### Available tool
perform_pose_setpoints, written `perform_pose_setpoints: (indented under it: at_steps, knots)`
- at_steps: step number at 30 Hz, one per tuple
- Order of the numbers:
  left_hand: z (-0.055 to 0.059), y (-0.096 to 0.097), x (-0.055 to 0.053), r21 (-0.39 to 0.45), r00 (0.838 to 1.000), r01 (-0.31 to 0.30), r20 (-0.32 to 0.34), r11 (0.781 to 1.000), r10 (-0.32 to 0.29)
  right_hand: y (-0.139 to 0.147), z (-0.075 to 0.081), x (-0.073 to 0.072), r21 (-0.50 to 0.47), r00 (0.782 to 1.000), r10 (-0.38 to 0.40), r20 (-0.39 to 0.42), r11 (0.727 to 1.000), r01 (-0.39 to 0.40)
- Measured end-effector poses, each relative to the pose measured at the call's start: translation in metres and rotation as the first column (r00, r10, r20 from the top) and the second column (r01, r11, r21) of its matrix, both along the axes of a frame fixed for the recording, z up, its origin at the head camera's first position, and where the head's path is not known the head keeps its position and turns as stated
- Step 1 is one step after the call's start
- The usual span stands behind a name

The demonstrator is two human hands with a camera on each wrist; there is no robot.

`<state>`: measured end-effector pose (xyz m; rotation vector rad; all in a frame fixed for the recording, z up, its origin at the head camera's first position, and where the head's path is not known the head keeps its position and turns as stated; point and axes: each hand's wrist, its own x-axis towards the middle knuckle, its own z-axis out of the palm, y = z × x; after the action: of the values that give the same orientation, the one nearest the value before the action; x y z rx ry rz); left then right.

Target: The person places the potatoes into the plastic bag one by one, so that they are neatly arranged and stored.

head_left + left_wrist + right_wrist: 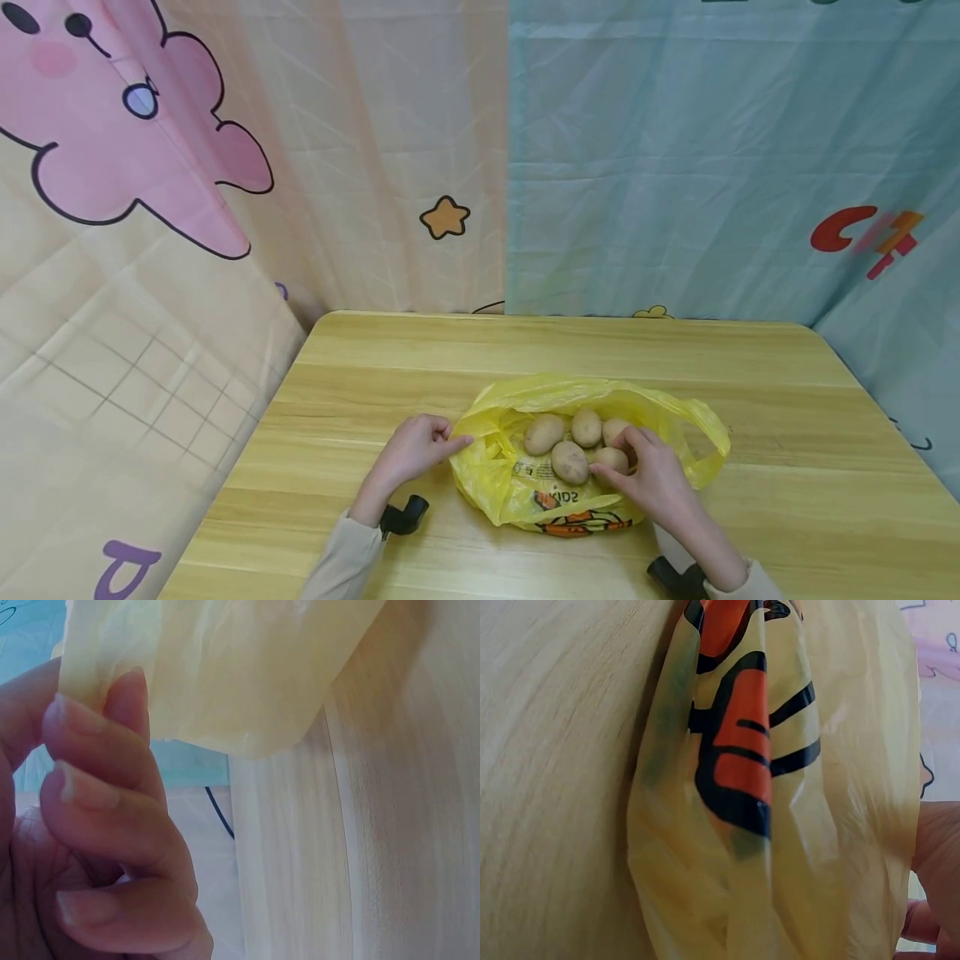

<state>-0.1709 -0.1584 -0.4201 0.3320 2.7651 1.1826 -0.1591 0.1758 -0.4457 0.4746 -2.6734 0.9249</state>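
A yellow plastic bag [517, 500] lies wide open on the table, with several potatoes [570, 462] inside it. At the bag's left end, my left hand [416, 450] pinches the rim between thumb and forefinger. The left wrist view shows the thin plastic [225, 675] at the fingertips, with the other fingers [112, 817] curled below. My right hand [656, 475] reaches into the bag from the right, thumb and fingers around the front right potato [609, 464]. In the right wrist view the bag's printed side [742, 750] hides most of that hand.
The wooden table [337, 517] reaches back to printed cloth curtains [375, 167] on the left, back and right. A black wrist mount [405, 515] sits by the left wrist, and another mount [675, 579] by the right. The bag's handle loop [720, 433] stands out at right.
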Motion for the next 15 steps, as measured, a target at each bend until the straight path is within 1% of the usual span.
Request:
perform_pose_setpoints:
  at_steps: [15]
  knots:
    - [-0.0013, -0.0002, -0.0004, -0.002, 1.000, 0.003, -0.014, 1.000, -0.003, 0.0007, -0.0011, 0.0014, 0.012, 0.999, 0.001, 0.041, 1.000, -0.002]
